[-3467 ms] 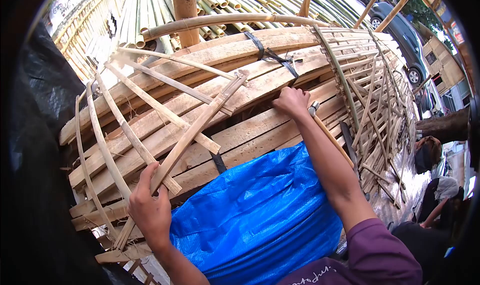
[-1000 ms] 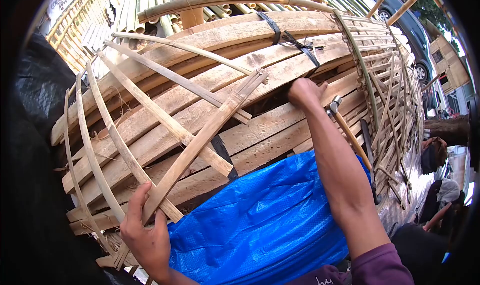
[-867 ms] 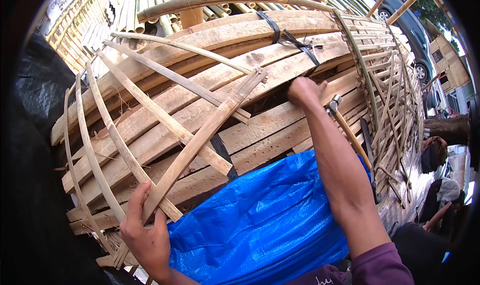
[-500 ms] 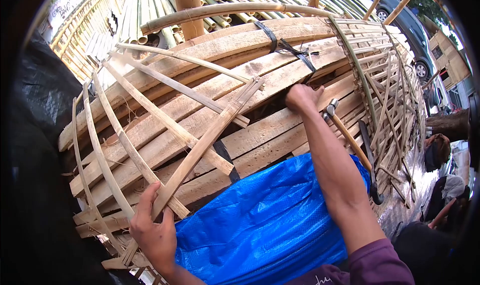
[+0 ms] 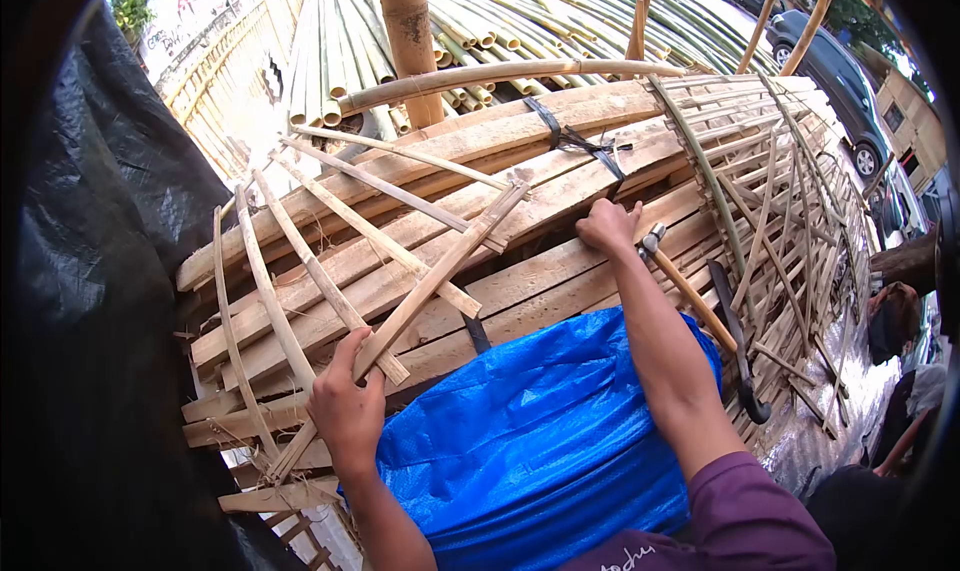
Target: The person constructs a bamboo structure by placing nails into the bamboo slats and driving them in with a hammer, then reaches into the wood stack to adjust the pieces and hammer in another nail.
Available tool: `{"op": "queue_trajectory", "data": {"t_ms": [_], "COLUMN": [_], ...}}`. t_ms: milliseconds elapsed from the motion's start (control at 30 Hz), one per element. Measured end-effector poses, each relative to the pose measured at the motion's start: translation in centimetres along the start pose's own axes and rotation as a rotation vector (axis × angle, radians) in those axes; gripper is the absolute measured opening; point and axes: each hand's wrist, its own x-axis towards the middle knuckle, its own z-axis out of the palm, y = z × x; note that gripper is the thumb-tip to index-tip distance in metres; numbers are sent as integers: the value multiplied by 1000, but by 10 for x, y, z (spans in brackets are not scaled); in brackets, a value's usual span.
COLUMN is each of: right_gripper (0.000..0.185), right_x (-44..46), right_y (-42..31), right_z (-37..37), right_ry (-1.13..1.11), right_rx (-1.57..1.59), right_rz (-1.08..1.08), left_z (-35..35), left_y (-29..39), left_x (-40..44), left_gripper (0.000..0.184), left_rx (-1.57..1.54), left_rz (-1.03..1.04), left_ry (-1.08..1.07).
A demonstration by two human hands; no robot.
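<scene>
My left hand (image 5: pixel 346 403) is closed around the lower end of a flat bamboo slat (image 5: pixel 440 289), which slants up to the right across several other strips. Those bamboo strips (image 5: pixel 350 221) fan out over the stacked wooden planks (image 5: pixel 420 236) and cross the slat. At the gap between two planks, below a black tie (image 5: pixel 590 147), my right hand (image 5: pixel 608 228) is closed with the thumb sticking out; what its fingers hold, if anything, is hidden. Just right of it lies a hammer (image 5: pixel 690 289) with a wooden handle. Beside the hammer rests a dark-bladed tool with a hooked handle (image 5: pixel 752 403).
A blue tarp (image 5: pixel 540 421) lies between my arms. Woven bamboo lattice (image 5: pixel 780 221) covers the right side. Behind the planks stand an upright bamboo post (image 5: pixel 405 41) and many bamboo poles (image 5: pixel 540 21). Black sheeting (image 5: pixel 110 221) hangs at left; a parked car (image 5: pixel 825 81) is beyond.
The view has shifted, so the planks and strips at left appear further right. My left hand keeps its grip on the slat, and my right hand stays at the plank gap.
</scene>
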Motion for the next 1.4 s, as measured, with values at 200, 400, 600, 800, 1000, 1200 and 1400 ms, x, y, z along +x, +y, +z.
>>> {"op": "queue_trajectory", "data": {"t_ms": [200,400,600,800,1000,1200,1400], "right_gripper": [34,35,23,30,36,31,28], "right_x": [-5,4,-13,-39,-65,-65,-63], "right_y": [-2,6,16,50,57,54,49], "right_z": [-7,-8,-29,-52,-51,-45,-36], "right_ry": [-2,-19,-54,11,-207,-118,-111], "right_rx": [56,165,208,629,1049,985,1013], "right_rz": [-8,-26,-165,-441,-440,-549,-563], "left_z": [1,1,9,14,51,61,51], "left_y": [-1,2,1,6,3,-8,-25], "left_x": [2,0,1,-1,-4,2,9], "left_gripper": [45,43,42,40,44,46,47], "left_rx": [27,53,38,39,-15,13,108], "left_rz": [21,56,96,127,240,266,231], "left_ry": [-3,-6,16,28,3,23,69]}}
